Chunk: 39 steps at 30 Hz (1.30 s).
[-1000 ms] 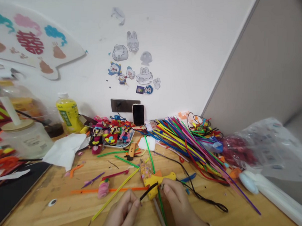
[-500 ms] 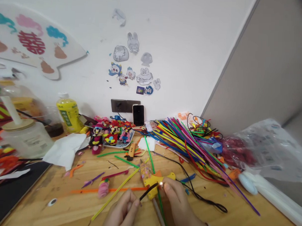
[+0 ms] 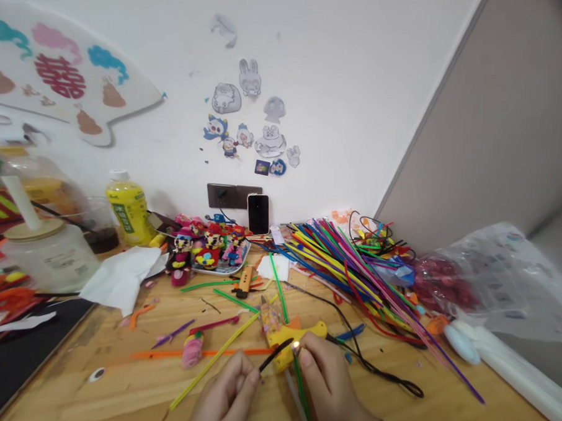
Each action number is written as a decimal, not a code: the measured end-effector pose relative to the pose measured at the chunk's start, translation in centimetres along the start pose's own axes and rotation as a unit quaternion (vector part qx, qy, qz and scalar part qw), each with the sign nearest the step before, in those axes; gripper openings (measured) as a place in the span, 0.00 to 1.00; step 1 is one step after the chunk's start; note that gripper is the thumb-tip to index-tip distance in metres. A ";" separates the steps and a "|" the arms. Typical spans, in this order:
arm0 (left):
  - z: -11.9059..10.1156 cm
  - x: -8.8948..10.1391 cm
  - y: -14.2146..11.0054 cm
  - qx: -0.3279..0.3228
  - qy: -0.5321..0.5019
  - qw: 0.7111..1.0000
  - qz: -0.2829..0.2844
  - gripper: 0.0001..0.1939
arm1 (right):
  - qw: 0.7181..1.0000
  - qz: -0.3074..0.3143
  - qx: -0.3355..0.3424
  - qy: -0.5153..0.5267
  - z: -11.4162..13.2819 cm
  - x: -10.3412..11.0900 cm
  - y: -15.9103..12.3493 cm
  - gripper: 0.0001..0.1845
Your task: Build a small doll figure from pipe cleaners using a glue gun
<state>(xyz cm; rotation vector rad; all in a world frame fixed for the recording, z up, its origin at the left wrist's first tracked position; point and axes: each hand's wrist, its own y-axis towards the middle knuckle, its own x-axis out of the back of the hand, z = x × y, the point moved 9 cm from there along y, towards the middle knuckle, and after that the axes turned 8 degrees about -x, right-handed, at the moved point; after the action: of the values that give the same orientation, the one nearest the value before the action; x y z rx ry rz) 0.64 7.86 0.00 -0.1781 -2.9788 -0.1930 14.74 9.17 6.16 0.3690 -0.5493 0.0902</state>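
Closest to my camera is the wooden bench [image 3: 91, 401], with my two hands low at its near edge. My left hand [image 3: 226, 394] is curled, thumb and fingers pinching a black pipe cleaner [image 3: 275, 353]. My right hand [image 3: 329, 386] sits just beside it, fingers bunched over a yellow glue gun [image 3: 279, 344] with a glittery body (from here I can't tell whether those fingers grip the gun or something smaller). A green pipe cleaner [image 3: 301, 388] runs beneath that hand.

Loose stems lie around them, and a pink pom-pom piece [image 3: 192, 349] rests left of the gun. Farther back are a crumpled tissue [image 3: 122, 278], a plate of small pipe-cleaner figures [image 3: 209, 254] and a big heap of colored pipe cleaners [image 3: 353, 269]. A yellow bottle [image 3: 129, 216] and a phone [image 3: 258, 214] stand against the white wall, below paper cutouts [image 3: 247, 122]. A clear plastic bag [image 3: 473, 281] lies at right.
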 end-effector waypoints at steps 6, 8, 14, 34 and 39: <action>0.0 0.0 0.0 -0.001 0.006 1.000 0.001 0.21 | 1.000 -0.010 -0.001 -0.024 -0.1 0.1 0.0 0.16; -0.1 -0.1 0.0 -0.005 0.015 1.000 0.009 0.21 | 0.999 -0.014 0.002 -0.038 -0.1 0.1 -0.1 0.15; 0.0 -0.1 0.0 -0.007 0.017 1.000 0.010 0.21 | 0.998 -0.017 0.019 -0.060 0.3 0.1 -0.2 0.15; -0.2 0.0 0.0 0.001 -0.002 1.000 -0.004 0.21 | 0.996 -0.020 0.029 -0.081 0.1 -0.1 -0.3 0.16; -0.2 0.2 0.1 -0.003 -0.003 1.000 -0.012 0.20 | 0.996 -0.017 0.043 -0.075 0.3 -0.1 -0.3 0.15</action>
<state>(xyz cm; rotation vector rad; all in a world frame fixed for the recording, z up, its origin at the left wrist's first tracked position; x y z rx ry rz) 0.49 7.96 0.29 -0.1428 -2.9870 -0.2047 14.58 8.76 6.21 0.4718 -0.6878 0.0546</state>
